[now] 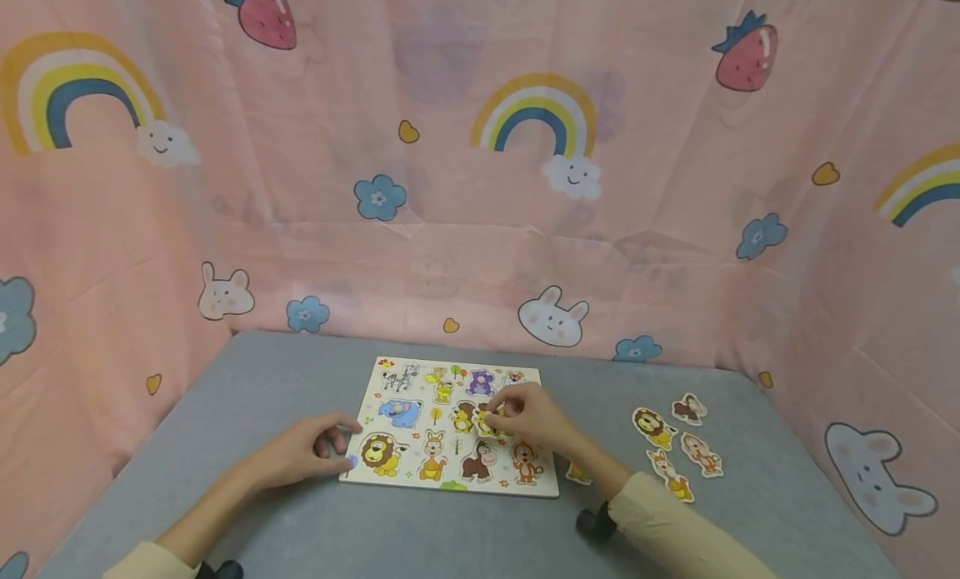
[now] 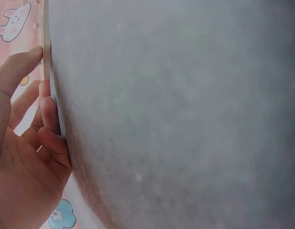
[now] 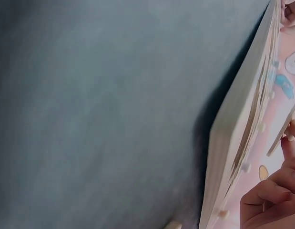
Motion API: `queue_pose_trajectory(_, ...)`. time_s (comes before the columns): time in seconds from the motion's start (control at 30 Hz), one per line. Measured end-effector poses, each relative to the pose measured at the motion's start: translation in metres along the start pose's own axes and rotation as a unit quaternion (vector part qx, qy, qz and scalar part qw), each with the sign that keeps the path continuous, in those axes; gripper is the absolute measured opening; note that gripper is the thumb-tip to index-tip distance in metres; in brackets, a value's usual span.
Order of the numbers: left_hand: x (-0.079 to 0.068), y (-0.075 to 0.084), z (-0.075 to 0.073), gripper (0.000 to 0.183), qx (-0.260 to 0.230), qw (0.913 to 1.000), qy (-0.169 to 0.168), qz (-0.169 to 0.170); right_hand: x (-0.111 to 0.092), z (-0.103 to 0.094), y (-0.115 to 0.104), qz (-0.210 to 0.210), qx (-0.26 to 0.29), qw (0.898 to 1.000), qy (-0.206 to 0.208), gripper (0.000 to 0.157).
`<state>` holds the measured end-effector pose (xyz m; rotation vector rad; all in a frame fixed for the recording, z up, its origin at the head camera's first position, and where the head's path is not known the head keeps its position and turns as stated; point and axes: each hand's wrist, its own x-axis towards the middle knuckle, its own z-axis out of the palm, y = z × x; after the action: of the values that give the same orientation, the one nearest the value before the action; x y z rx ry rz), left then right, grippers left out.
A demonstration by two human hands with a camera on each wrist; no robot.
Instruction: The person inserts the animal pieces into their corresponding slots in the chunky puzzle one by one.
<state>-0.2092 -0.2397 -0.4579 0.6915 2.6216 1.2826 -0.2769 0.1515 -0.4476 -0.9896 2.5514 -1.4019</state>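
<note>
My left hand [image 1: 315, 450] rests at the left edge of a wooden animal puzzle board [image 1: 408, 483], its thumb and fingertips touching that edge. The left wrist view shows the thumb against the side of the board and the other fingers loosely bent. Over the right part of the board, my right hand [image 1: 534, 416] pinches a hedgehog puzzle piece [image 1: 487, 421] between thumb and fingers. A hedgehog picture [image 1: 462, 416] shows just left of that piece. In the right wrist view the held piece [image 3: 278, 138] appears tilted above the board.
Loose pieces lie right of the board: a lion [image 1: 654, 429], a gorilla [image 1: 688, 408], a monkey [image 1: 701, 454] and a kangaroo [image 1: 670, 476]. Another yellow piece [image 1: 578, 474], partly hidden by my right arm, lies beside the board's edge. A pink patterned cloth [image 1: 450, 254] surrounds the grey table [image 1: 300, 521].
</note>
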Motion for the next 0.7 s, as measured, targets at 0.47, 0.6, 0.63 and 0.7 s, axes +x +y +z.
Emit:
queue_pose_trajectory(0.47,0.000,-0.001,0.000,0.043,-0.002,1.0000,-0.001,0.005,0.006,0.017,-0.008,0.055,0.073,0.996,0.012,0.009)
queue_pose_trajectory(0.6,0.001,-0.002,0.000,0.043,-0.002,1.0000,-0.001,0.009,0.009,0.020,-0.008,0.070,0.069,0.995,0.022,0.010)
queue_pose_trajectory(0.63,0.001,-0.002,0.000,0.043,-0.002,1.0000,0.000,0.009,0.010,0.021,-0.009,0.073,0.065,0.995,0.025,0.010)
queue_pose_trajectory(0.7,0.001,-0.002,0.000,0.044,-0.002,0.9999,0.001,0.010,0.011,0.022,-0.010,0.080,0.057,0.995,0.030,0.010)
